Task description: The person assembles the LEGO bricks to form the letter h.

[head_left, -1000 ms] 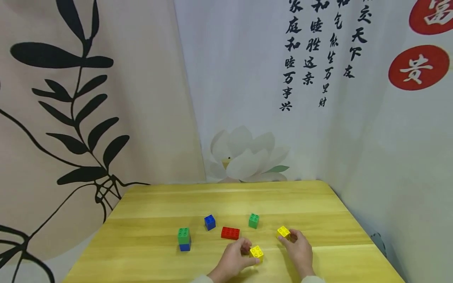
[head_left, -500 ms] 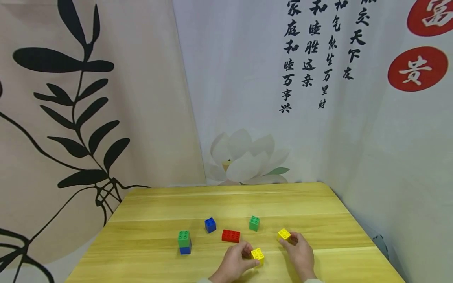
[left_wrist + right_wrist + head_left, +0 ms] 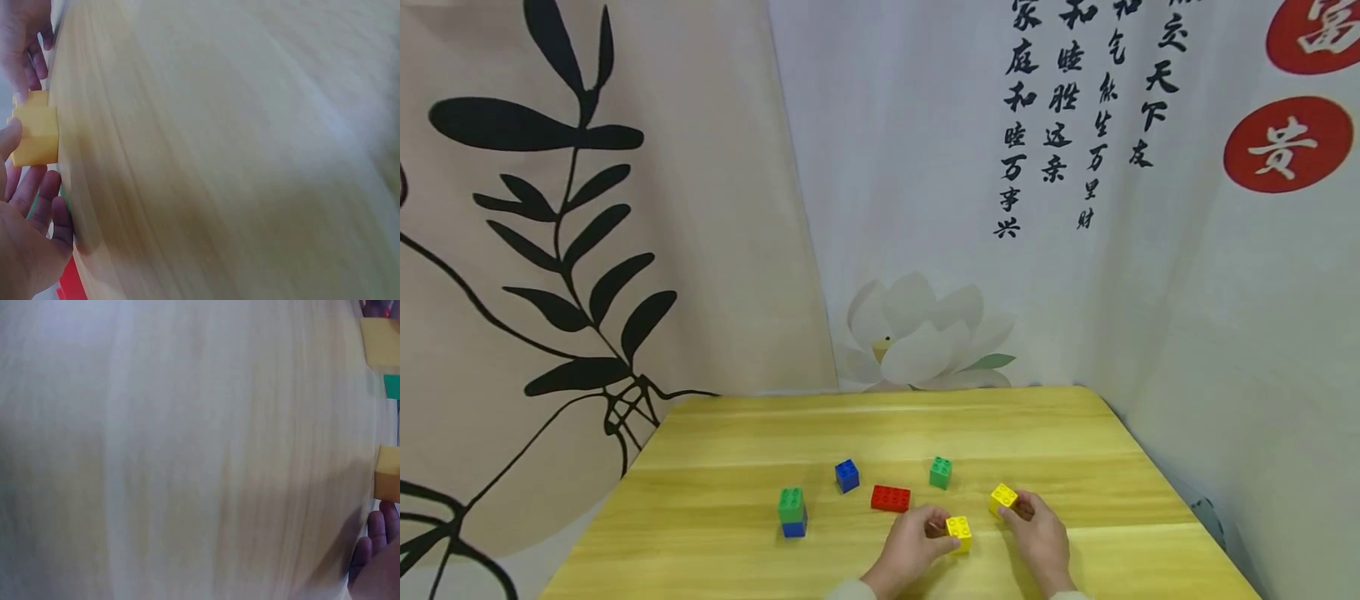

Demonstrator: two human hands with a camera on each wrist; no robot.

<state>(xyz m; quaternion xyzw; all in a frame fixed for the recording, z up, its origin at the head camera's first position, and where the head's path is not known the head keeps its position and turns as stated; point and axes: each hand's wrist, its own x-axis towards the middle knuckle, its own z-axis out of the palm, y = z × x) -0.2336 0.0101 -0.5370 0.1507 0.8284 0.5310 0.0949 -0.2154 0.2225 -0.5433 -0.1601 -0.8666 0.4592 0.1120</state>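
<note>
At a wooden desk (image 3: 700, 542), the left hand (image 3: 910, 548) pinches a yellow brick (image 3: 958, 529) while the right hand (image 3: 1041, 540) pinches a second yellow brick (image 3: 1002, 497), at the first one's 2 o'clock; good handling likely calls for light grips on the sides, tops uncovered and both bricks level. No container shows: from the left hand's brick, a red brick (image 3: 891, 498) at 10 o'clock and a green-on-blue stack (image 3: 792, 508) at 9 o'clock rest directly on the desk.
</note>
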